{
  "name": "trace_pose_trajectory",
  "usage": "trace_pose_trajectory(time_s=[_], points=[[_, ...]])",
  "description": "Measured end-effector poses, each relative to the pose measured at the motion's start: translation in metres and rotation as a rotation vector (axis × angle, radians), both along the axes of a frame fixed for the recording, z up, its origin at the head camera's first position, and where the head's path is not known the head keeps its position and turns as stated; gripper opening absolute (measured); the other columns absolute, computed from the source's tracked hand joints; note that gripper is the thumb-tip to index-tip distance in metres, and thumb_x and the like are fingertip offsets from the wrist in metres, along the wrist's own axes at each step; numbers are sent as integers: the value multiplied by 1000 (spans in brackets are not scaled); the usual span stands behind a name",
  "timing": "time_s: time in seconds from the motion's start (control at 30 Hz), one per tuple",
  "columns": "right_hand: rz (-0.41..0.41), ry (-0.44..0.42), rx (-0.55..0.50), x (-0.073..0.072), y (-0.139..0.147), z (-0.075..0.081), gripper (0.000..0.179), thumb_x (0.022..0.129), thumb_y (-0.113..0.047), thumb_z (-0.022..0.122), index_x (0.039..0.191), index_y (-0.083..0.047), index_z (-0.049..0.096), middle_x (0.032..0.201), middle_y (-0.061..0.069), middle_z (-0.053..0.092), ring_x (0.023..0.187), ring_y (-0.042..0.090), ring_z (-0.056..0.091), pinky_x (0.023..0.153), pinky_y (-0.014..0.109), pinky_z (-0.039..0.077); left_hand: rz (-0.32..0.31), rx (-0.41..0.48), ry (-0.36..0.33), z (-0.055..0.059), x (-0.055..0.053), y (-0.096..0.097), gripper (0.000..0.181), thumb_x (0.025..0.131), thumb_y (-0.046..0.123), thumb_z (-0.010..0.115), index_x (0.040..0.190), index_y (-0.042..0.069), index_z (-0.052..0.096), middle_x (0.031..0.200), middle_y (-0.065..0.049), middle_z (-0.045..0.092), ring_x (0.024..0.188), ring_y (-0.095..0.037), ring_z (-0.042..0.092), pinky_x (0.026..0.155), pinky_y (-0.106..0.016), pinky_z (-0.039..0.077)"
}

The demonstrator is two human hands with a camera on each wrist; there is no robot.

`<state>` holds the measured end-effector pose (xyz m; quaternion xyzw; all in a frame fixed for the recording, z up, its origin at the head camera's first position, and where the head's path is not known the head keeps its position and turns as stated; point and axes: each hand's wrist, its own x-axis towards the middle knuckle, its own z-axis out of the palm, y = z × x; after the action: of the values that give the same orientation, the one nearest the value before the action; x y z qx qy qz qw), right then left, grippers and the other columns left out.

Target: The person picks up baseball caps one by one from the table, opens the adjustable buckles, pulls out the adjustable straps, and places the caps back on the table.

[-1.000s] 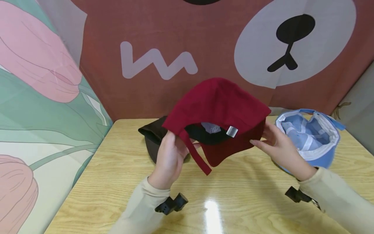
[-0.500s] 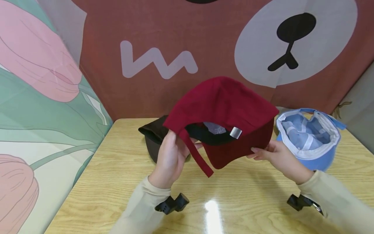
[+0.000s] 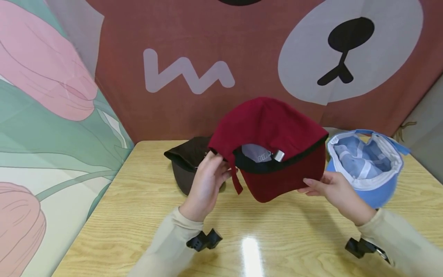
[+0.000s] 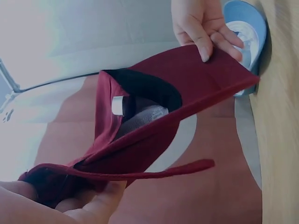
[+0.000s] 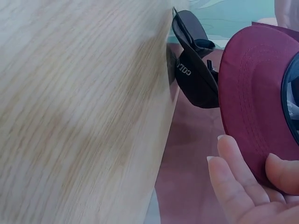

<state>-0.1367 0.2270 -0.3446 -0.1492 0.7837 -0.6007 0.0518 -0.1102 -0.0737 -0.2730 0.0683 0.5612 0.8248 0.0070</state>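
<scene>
A red baseball cap (image 3: 266, 119) is held above the table, its opening turned toward me and its brim tilted down. My left hand (image 3: 207, 184) grips the cap's back edge, where a loose red strap (image 4: 187, 168) hangs free. My right hand (image 3: 339, 192) pinches the brim (image 5: 252, 93) between thumb and fingers. Inside the cap show a dark sweatband, a pale lining patch and a silver buckle (image 3: 278, 155). Behind my left hand a dark brown cap (image 3: 181, 173) lies on the table, partly hidden. A light blue cap (image 3: 380, 192) lies upturned behind my right hand.
The wooden table (image 3: 138, 215) runs back to a wall cloth (image 3: 187, 115) printed with a bear face. A tulip-print cloth (image 3: 52, 96) hangs at the left. Small black cameras are strapped to both wrists.
The red cap has shifted slightly right and turned, showing more of its brim's underside. My right hand has slid down along the brim. The strap now hangs shorter in the head view.
</scene>
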Motion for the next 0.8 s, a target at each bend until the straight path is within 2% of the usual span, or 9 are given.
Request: trace_pose_trajectory(time_s=[0.1,0.17,0.27,0.4,0.57,0.8], points=[[-11,-7,-13,1,2,0,18,98,2,51,105,17,59,84,2,74,76,11,71,69,27,57,-6,-31,7,-2,0,-2,31,102,16,40,128,3,51,105,-5,56,95,-17,57,87,-33,44],[-10,-8,-40,2,3,-1,16,98,3,50,105,12,61,85,1,74,76,12,71,69,27,57,-7,-60,8,-4,1,-4,42,102,17,40,142,3,43,122,-10,56,108,-21,58,96,-36,42],[-1,-10,-83,3,6,-2,16,98,4,50,103,4,65,86,0,74,76,13,71,68,26,56,-10,-96,2,-7,2,-7,51,103,18,40,152,6,30,141,-16,49,125,-30,51,105,-43,37],[-2,-22,-115,4,9,-4,18,98,5,49,101,-2,66,86,1,74,75,13,71,68,26,56,2,-153,-26,-13,5,-12,51,104,17,40,153,7,29,144,-18,46,130,-34,46,108,-48,33],[-25,-43,-101,5,12,-5,17,99,1,50,100,-4,66,86,1,74,76,13,71,68,27,57,42,-193,-62,-20,9,-18,47,104,17,41,151,9,36,143,-14,49,129,-29,48,108,-48,33],[-29,-63,-76,7,15,-7,13,100,-5,52,102,-3,65,87,4,74,79,17,72,69,28,57,61,-258,-62,-24,14,-24,45,102,12,44,146,1,40,142,-17,49,131,-31,44,111,-51,28]])
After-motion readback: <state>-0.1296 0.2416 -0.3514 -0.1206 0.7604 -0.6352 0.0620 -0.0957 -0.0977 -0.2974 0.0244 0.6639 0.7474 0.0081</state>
